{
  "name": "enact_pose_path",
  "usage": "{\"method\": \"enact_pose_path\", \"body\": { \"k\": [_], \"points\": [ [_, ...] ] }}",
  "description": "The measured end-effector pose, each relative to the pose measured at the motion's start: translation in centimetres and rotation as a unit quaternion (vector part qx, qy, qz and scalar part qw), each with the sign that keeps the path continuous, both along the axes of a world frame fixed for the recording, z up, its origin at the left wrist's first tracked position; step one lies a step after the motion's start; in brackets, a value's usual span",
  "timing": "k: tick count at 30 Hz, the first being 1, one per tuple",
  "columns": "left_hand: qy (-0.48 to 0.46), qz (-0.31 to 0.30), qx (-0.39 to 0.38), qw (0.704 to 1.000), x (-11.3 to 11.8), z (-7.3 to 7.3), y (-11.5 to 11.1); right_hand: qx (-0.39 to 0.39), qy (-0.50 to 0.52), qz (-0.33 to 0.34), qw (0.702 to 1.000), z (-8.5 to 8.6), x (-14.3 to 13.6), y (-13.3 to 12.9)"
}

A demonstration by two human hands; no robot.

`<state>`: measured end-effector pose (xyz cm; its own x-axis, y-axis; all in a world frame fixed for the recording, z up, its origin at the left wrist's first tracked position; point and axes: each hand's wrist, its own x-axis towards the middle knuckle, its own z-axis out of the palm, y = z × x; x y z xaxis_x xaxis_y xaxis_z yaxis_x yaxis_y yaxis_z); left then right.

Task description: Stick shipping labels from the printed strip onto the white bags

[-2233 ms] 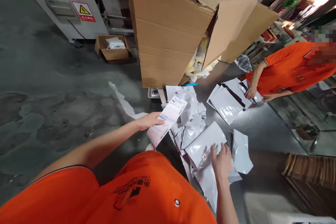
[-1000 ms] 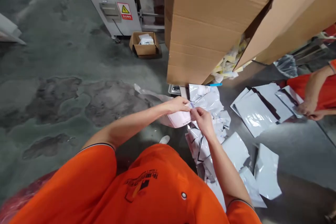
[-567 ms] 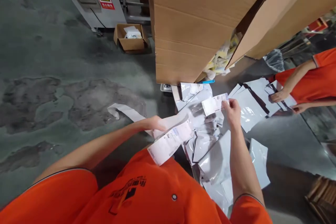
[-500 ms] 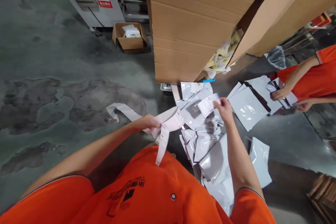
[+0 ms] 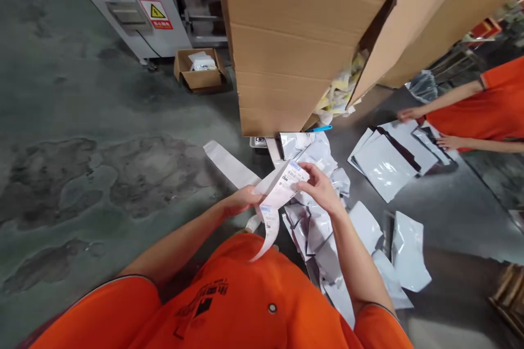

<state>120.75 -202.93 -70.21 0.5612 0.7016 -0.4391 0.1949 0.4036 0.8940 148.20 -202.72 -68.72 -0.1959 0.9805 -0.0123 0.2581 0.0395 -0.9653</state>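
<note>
A strip of printed shipping labels [image 5: 268, 196] hangs folded between my hands in front of my body. My left hand [image 5: 241, 200] is closed on it; one blank-looking tail reaches out to the upper left and another curls down toward my shirt. My right hand [image 5: 321, 188] pinches the label at the strip's right end between thumb and fingers. Directly beneath that hand lies a heap of white plastic mailing bags [image 5: 319, 229], some wrinkled and overlapping. Part of the heap is hidden by my right forearm.
A tall cardboard box [image 5: 295, 38] stands just ahead, with yellow-and-white packets [image 5: 339, 90] at its torn opening. A blue-handled tool [image 5: 321, 128] lies below it. At right, a co-worker's hands [image 5: 446, 143] are at stacked white bags [image 5: 385, 166]. A small carton [image 5: 200, 77] sits by a grey machine [image 5: 135, 22].
My right hand has moved left from above the bags to the strip; the single label it held is no longer in it. My left hand shifted slightly right. The co-worker's hands have moved apart.
</note>
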Motion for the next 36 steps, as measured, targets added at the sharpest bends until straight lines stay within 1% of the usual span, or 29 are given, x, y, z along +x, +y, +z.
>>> {"method": "enact_pose_path", "body": {
  "k": [2, 3, 5, 6, 7, 9, 11, 12, 14, 15, 16, 17, 19, 20, 21, 22, 23, 24, 25, 26, 28, 29, 30, 32, 33, 34, 36],
  "points": [
    [0.008, -0.043, 0.063, 0.997, 0.6, 1.2, 0.1, -0.019, 0.009, -0.034, 0.999, 1.0, -0.5, -0.8],
    [0.015, -0.051, 0.091, 0.994, 1.0, 2.0, 0.3, -0.022, 0.012, -0.055, 0.998, 1.4, -0.6, -1.2],
    [0.025, -0.036, 0.147, 0.988, 2.3, 3.8, 0.8, -0.017, 0.019, -0.08, 0.996, 1.9, -0.4, -2.2],
    [0.029, -0.022, 0.179, 0.983, 3.4, 4.6, 0.9, -0.01, 0.021, -0.081, 0.996, 2.2, -0.3, -2.7],
    [0.039, -0.016, 0.227, 0.973, 4.7, 5.3, 0.9, -0.003, 0.022, -0.079, 0.997, 2.4, -0.1, -3.4],
    [0.068, -0.003, 0.287, 0.956, 7.8, 6.2, 0.4, 0.021, 0.008, -0.085, 0.996, 2.7, 0.4, -5.1],
    [0.088, 0.023, 0.316, 0.944, 10.9, 6.3, -0.9, 0.073, -0.05, -0.112, 0.99, 3.1, 1.0, -7.2],
    [0.09, 0.038, 0.324, 0.941, 12.3, 6.2, -1.7, 0.108, -0.093, -0.126, 0.982, 3.3, 1.6, -8.2],
    [0.084, 0.061, 0.327, 0.939, 14.5, 5.8, -3.5, 0.178, -0.185, -0.136, 0.957, 3.8, 3.3, -10.1],
    [0.083, 0.062, 0.321, 0.941, 15.2, 5.5, -4.4, 0.205, -0.221, -0.136, 0.944, 4.1, 4.7, -10.9],
    [0.082, 0.047, 0.307, 0.947, 15.6, 5.4, -5.2, 0.223, -0.243, -0.147, 0.933, 4.3, 6.5, -11.6],
    [0.085, 0.016, 0.286, 0.954, 15.7, 5.2, -5.9, 0.234, -0.252, -0.178, 0.922, 4.4, 8.7, -12.2],
    [0.103, -0.073, 0.235, 0.964, 15.0, 5.0, -7.2, 0.231, -0.246, -0.29, 0.896, 4.1, 13.9, -13.4],
    [0.116, -0.113, 0.21, 0.964, 14.3, 4.9, -7.8, 0.219, -0.237, -0.35, 0.879, 3.6, 16.6, -14.0],
    [0.127, -0.137, 0.186, 0.965, 13.3, 4.8, -8.4, 0.201, -0.23, -0.395, 0.866, 2.7, 19.0, -14.6],
    [0.136, -0.138, 0.166, 0.967, 12.2, 4.7, -9.0, 0.179, -0.23, -0.411, 0.864, 1.4, 21.0, -15.1],
    [0.141, -0.116, 0.147, 0.972, 11.0, 4.5, -9.6, 0.153, -0.237, -0.402, 0.871, -0.2, 22.3, -15.6],
    [0.137, -0.083, 0.129, 0.979, 10.0, 4.3, -10.3, 0.125, -0.247, -0.376, 0.884, -2.0, 22.9, -16.1],
    [0.129, -0.048, 0.113, 0.984, 9.2, 4.2, -10.9, 0.098, -0.257, -0.342, 0.898, -4.0, 22.9, -16.5],
    [0.12, -0.019, 0.102, 0.987, 8.7, 4.1, -11.5, 0.072, -0.269, -0.307, 0.91, -6.1, 22.4, -16.9],
    [0.107, 0.003, 0.097, 0.99, 8.6, 3.9, -12.7, 0.036, -0.3, -0.262, 0.917, -9.5, 20.4, -17.5],
    [0.105, 0.0, 0.096, 0.99, 9.0, 3.8, -13.2, 0.022, -0.318, -0.254, 0.913, -10.8, 19.3, -17.7],
    [0.103, -0.006, 0.091, 0.99, 9.7, 3.7, -13.7, 0.005, -0.344, -0.253, 0.904, -11.7, 18.3, -18.0],
    [0.089, -0.018, 0.061, 0.994, 12.0, 3.2, -14.3, -0.022, -0.398, -0.264, 0.878, -12.7, 16.5, -18.5],
    [0.074, -0.028, 0.038, 0.996, 13.5, 2.9, -14.5, -0.025, -0.42, -0.268, 0.867, -12.8, 15.6, -18.9],
    [0.052, -0.035, 0.015, 0.998, 15.3, 2.4, -14.6, -0.016, -0.435, -0.257, 0.863, -12.9, 14.8, -19.2],
    [-0.002, -0.029, -0.025, 0.999, 19.3, 0.9, -14.5, 0.02, -0.447, -0.196, 0.873, -13.2, 13.3, -19.7]
  ]
}}
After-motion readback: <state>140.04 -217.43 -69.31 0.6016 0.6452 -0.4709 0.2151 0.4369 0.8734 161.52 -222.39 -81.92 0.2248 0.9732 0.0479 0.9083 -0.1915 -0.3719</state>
